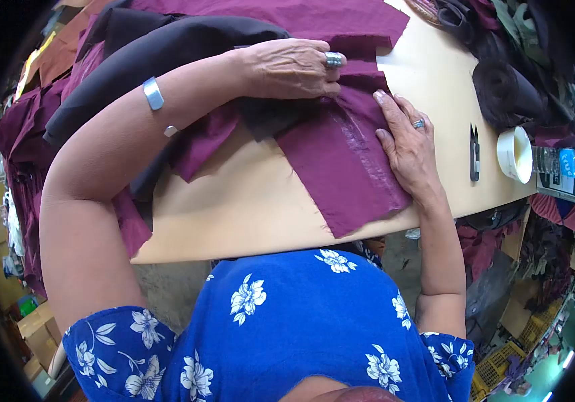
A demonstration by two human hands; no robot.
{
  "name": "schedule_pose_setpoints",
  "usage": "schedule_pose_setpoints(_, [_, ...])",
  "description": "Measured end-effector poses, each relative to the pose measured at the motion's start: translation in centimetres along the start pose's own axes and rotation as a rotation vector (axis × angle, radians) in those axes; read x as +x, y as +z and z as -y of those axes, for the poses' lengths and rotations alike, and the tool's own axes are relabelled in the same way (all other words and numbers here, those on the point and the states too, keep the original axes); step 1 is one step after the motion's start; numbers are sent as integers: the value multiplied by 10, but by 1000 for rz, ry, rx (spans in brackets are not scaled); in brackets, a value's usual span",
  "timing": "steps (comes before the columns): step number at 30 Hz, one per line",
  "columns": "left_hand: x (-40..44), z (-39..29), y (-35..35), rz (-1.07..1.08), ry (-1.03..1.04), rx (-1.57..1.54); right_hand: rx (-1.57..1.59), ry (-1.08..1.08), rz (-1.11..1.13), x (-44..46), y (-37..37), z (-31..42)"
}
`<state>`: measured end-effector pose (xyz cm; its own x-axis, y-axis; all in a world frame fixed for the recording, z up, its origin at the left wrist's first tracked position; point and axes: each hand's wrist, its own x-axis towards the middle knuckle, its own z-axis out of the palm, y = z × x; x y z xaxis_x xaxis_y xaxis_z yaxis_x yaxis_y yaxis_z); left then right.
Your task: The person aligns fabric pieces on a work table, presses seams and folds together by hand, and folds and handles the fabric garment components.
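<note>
A purple piece of fabric [351, 167] with a frayed edge and a pale chalky streak lies on the pale table. My left hand [291, 69], wearing a ring, reaches across with its fingers curled down on this fabric, and creases run out from the fingertips. The undersides of those fingers are hidden. My right hand [408, 144] rests palm down along the fabric's right edge, fingers stretched out and thumb apart. Black fabric [187, 43] runs beneath my left forearm, among more purple cloth.
On the right of the table [234, 208] lie black thread snips [474, 153], beside a white bowl [515, 155] and a clear plastic bottle [559, 161]. A dark fabric roll [508, 90] stands behind them. Piled purple cloth [29, 141] hangs at the left.
</note>
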<state>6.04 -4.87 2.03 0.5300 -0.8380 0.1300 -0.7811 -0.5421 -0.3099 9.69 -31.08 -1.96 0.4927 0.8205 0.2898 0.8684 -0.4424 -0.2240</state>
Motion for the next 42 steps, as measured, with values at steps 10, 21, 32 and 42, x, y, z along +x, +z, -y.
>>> schedule_pose_setpoints(10, [-9,-11,-9,183,-137,121,2,-2,1,0,-1,1])
schedule_pose_setpoints(21, [-24,-23,3,38,-284,52,-11,3,6,-1,1,1])
schedule_pose_setpoints(32, [6,2,33,-209,-745,-92,-22,12,4,-1,-1,4])
schedule_pose_setpoints(42, [-15,20,64,-180,-774,149,32,-57,10,-1,1,13])
